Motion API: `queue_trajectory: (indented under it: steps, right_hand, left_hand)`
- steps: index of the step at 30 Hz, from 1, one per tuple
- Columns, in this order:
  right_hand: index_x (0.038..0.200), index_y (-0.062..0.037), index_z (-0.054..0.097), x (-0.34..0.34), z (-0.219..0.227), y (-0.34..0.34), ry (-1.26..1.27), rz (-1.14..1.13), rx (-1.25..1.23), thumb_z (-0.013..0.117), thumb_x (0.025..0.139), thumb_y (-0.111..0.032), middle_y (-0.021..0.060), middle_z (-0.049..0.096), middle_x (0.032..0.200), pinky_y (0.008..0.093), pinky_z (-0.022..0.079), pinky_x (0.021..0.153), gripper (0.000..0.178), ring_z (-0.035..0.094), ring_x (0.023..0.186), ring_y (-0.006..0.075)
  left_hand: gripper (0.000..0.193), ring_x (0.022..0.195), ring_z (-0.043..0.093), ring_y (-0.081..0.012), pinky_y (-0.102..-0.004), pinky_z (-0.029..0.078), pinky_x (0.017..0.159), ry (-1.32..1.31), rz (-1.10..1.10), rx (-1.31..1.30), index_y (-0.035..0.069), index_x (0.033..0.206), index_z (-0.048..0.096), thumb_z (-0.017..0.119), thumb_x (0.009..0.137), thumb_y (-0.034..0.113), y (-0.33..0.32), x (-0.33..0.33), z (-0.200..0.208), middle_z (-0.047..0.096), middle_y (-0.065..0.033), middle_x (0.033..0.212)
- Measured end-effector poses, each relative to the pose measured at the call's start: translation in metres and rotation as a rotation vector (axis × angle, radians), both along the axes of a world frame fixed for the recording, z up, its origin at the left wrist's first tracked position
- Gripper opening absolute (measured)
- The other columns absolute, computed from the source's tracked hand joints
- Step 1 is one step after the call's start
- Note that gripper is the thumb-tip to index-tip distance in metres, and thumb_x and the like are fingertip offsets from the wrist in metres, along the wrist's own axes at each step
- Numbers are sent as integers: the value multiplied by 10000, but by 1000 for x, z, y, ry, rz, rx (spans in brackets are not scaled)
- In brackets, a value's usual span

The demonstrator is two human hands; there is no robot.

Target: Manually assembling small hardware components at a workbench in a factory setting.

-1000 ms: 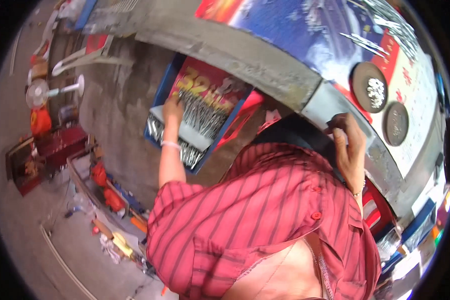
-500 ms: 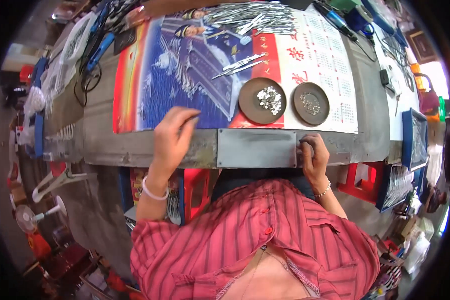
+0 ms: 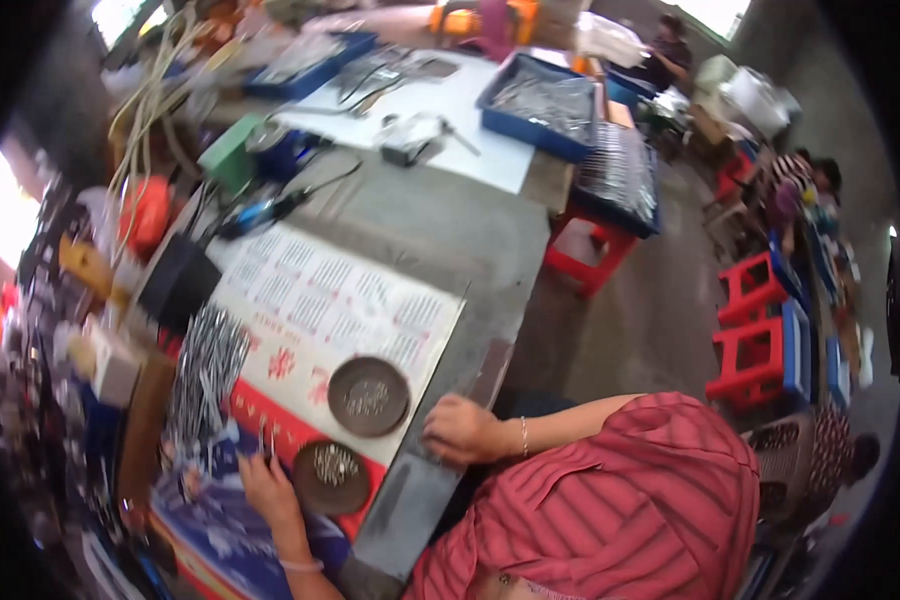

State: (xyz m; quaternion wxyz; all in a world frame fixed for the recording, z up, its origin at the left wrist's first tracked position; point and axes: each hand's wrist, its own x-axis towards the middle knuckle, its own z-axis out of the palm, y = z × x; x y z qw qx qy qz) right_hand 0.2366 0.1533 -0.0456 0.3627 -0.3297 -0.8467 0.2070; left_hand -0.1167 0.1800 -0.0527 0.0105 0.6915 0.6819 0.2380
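My left hand is over the blue poster, left of the bowls. Its fingertips are pinched at thin metal strips, partly blurred. A brown round bowl beside it holds small shiny pieces. A second brown bowl, with finer bits in it, sits farther along the printed calendar sheet. My right hand rests at the bench edge, by the grey metal plate. Its fingers are curled closed, and what they hold, if anything, is hidden. A heap of metal strips lies beyond my left hand.
Farther along the bench are a blue-handled tool, a black box and a blue tray of metal parts. Red stools stand on the floor to the right. Other people are seated in the background.
The view has swung to the right, bringing in more of the bench and room. My left hand has moved across the poster to the loose strips. My right hand remains closed near the plate.
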Motion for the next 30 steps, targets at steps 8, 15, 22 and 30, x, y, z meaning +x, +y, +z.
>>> queue_trajectory:
  steps: [8,15,22,30]
  right_hand:
    - [855,-45,535,-4,5,-3,82,-13,73,620,785,-110,95,512,806,373,434,734,127,533,734,260]
    - [854,-40,540,-5,0,-5,21,-5,53,630,788,-91,95,543,844,379,434,750,123,543,765,252]
    - [855,-38,534,-4,9,-7,4,-15,56,628,793,-90,96,535,843,372,427,762,124,541,767,251]
    - [871,-25,546,-3,6,-7,-37,-20,49,622,804,-107,105,535,853,373,429,779,130,544,784,254]
  left_hand:
    - [142,895,478,-461,-510,384,790,56,-78,5,-31,840,481,592,795,45,3,-8,-5,482,-257,904]
    - [213,841,549,-396,-468,450,703,44,18,-66,6,951,562,557,908,215,-10,9,31,567,-219,953]
    - [208,865,561,-400,-423,452,741,-302,0,-44,-25,1024,550,490,938,155,-30,10,60,589,-233,964]
    - [142,671,556,-168,-272,473,585,-537,15,40,-35,1045,496,457,939,50,-60,36,78,580,-121,844]
